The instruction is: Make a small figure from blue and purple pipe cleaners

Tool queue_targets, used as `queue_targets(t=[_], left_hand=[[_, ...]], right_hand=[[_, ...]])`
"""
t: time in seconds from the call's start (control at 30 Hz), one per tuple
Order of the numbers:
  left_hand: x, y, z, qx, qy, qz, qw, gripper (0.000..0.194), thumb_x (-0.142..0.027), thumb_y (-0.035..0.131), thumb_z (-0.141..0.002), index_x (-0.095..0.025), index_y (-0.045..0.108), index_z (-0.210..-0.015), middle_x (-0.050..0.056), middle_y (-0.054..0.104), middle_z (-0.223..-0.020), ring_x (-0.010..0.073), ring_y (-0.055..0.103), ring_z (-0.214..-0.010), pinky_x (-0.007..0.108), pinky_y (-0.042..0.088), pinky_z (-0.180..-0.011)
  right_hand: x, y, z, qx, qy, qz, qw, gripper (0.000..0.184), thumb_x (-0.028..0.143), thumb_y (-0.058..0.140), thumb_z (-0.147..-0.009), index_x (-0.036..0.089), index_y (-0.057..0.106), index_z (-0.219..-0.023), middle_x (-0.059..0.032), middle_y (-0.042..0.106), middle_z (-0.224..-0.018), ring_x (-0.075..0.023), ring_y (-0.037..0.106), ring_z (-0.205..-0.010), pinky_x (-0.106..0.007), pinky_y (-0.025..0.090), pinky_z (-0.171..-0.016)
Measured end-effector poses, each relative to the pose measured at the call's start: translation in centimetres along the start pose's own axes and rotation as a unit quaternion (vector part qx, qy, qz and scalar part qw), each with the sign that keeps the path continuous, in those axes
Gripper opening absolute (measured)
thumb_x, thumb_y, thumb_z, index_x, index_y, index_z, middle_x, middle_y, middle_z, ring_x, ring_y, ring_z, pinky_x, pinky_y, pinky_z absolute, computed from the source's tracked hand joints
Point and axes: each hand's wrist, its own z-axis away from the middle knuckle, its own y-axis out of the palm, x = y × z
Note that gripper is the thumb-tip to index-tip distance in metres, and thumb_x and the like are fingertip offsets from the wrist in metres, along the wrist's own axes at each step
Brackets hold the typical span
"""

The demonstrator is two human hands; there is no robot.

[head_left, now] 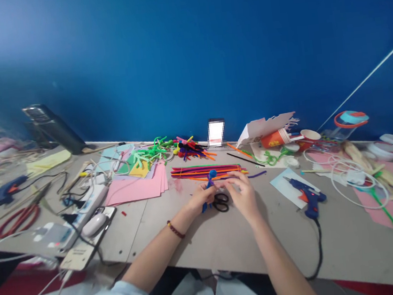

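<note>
My left hand (202,197) is closed round a small blue pipe-cleaner figure (213,174), held upright with its round head above my fingers. A purple pipe cleaner (257,174) runs from about the figure's neck and sticks out to the right behind my right hand. My right hand (243,193) has thumb and forefinger pinched together just right of the figure, apparently on that purple strand; the exact grip is small and blurred. Scissors with black handles (220,203) lie on the table between my hands, partly hidden by the left one.
Beyond my hands lies a bundle of straight pipe cleaners (206,170). A phone (216,132) leans against the blue wall. A glue gun (307,195) with its cord is at right. Pink paper (137,185), a power strip (84,217) and red-handled scissors (20,219) are at left.
</note>
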Motion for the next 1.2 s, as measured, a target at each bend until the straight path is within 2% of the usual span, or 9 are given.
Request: queue_targets(t=[0.17, 0.27, 0.33, 0.4, 0.53, 0.67, 0.9, 1.0, 1.2], left_hand=[[-0.7, 0.2, 0.2, -0.007, 0.003, 0.019, 1.0, 0.032, -0.037, 0.068, -0.07, -0.009, 0.067, -0.086, -0.007, 0.04, -0.042, 0.0019, 0.019, -0.036, 0.023, 0.014, -0.04], [-0.7, -0.3, 0.1, -0.01, 0.012, 0.054, 0.998, 0.035, -0.041, 0.063, -0.072, -0.01, 0.067, -0.088, 0.004, 0.063, -0.069, 0.0007, 0.021, -0.037, 0.022, 0.018, -0.039], [-0.7, -0.5, -0.1, -0.004, 0.013, 0.083, 0.996, 0.035, -0.041, 0.06, -0.072, -0.012, 0.067, -0.09, 0.008, 0.067, -0.09, 0.0003, 0.021, -0.038, 0.022, 0.019, -0.038], [-0.7, -0.7, -0.2, -0.007, 0.014, 0.107, 0.994, 0.034, -0.039, 0.059, -0.072, -0.013, 0.067, -0.092, 0.009, 0.066, -0.095, 0.0005, 0.022, -0.038, 0.022, 0.019, -0.037], [-0.9, -0.8, -0.3, -0.047, 0.039, 0.109, 0.992, 0.035, -0.039, 0.06, -0.07, -0.012, 0.065, -0.092, 0.004, 0.064, -0.073, 0.002, 0.024, -0.037, 0.021, 0.019, -0.038], [-0.4, -1.3, -0.7, -0.125, 0.086, 0.074, 0.986, 0.03, -0.04, 0.061, -0.072, -0.014, 0.06, -0.087, -0.008, 0.036, -0.042, 0.0047, 0.025, -0.036, 0.021, 0.017, -0.039], [0.2, -2.5, -1.4, -0.264, 0.144, 0.042, 0.953, 0.018, -0.034, 0.062, -0.073, -0.021, 0.049, -0.075, -0.01, 0.036, -0.045, 0.0051, 0.029, -0.037, 0.02, 0.019, -0.041], [0.2, -2.7, -1.7, -0.267, 0.14, 0.053, 0.952, 0.017, -0.034, 0.058, -0.076, -0.019, 0.055, -0.083, -0.007, 0.043, -0.048, 0.0049, 0.03, -0.036, 0.022, 0.018, -0.04], [0.5, -3.1, -1.9, -0.223, 0.13, 0.045, 0.965, 0.034, -0.042, 0.046, -0.081, -0.013, 0.062, -0.088, -0.006, 0.038, -0.039, 0.0072, 0.029, -0.034, 0.024, 0.016, -0.039]], right_hand=[[-1.8, -1.4, -0.3, -0.08, 0.062, 0.028, 0.994, 0.02, 0.038, 0.049, -0.084, 0.025, 0.062, -0.077, -0.0055, 0.063, -0.093, -0.0203, 0.059, -0.094, -0.037, 0.045, -0.089], [-3.2, -2.7, -0.6, -0.116, 0.069, 0.079, 0.988, 0.022, 0.041, 0.051, -0.082, 0.023, 0.06, -0.073, -0.0071, 0.064, -0.09, -0.0216, 0.059, -0.09, -0.038, 0.044, -0.087], [-4.0, -3.5, -0.8, -0.145, 0.066, 0.115, 0.98, 0.024, 0.042, 0.052, -0.081, 0.022, 0.059, -0.071, -0.0091, 0.064, -0.088, -0.023, 0.058, -0.089, -0.038, 0.044, -0.085], [-4.7, -4.1, -1.0, -0.167, 0.064, 0.139, 0.974, 0.026, 0.043, 0.052, -0.081, 0.022, 0.059, -0.069, -0.0101, 0.063, -0.086, -0.0238, 0.058, -0.088, -0.039, 0.044, -0.085], [-5.7, -4.9, -1.3, -0.205, 0.064, 0.142, 0.966, 0.029, 0.044, 0.05, -0.081, 0.02, 0.059, -0.066, -0.0099, 0.063, -0.08, -0.0234, 0.058, -0.083, -0.039, 0.045, -0.082], [-5.3, -5.5, -2.0, -0.213, 0.049, 0.13, 0.967, 0.03, 0.041, 0.05, -0.082, 0.018, 0.059, -0.065, -0.0101, 0.063, -0.077, -0.0228, 0.058, -0.081, -0.039, 0.046, -0.08], [-2.4, -7.6, -5.9, -0.127, -0.018, 0.104, 0.986, 0.023, 0.039, 0.056, -0.078, 0.019, 0.062, -0.068, -0.01, 0.065, -0.089, -0.0231, 0.059, -0.09, -0.04, 0.044, -0.088], [-2.2, -8.4, -8.9, -0.037, -0.004, 0.083, 0.996, 0.023, 0.04, 0.058, -0.077, 0.02, 0.065, -0.069, -0.0091, 0.065, -0.095, -0.0225, 0.06, -0.093, -0.039, 0.044, -0.089], [-3.7, -10.3, -16.1, 0.057, 0.071, 0.055, 0.994, 0.023, 0.037, 0.061, -0.075, 0.016, 0.069, -0.074, -0.0093, 0.069, -0.093, -0.0208, 0.062, -0.085, -0.036, 0.046, -0.08]])
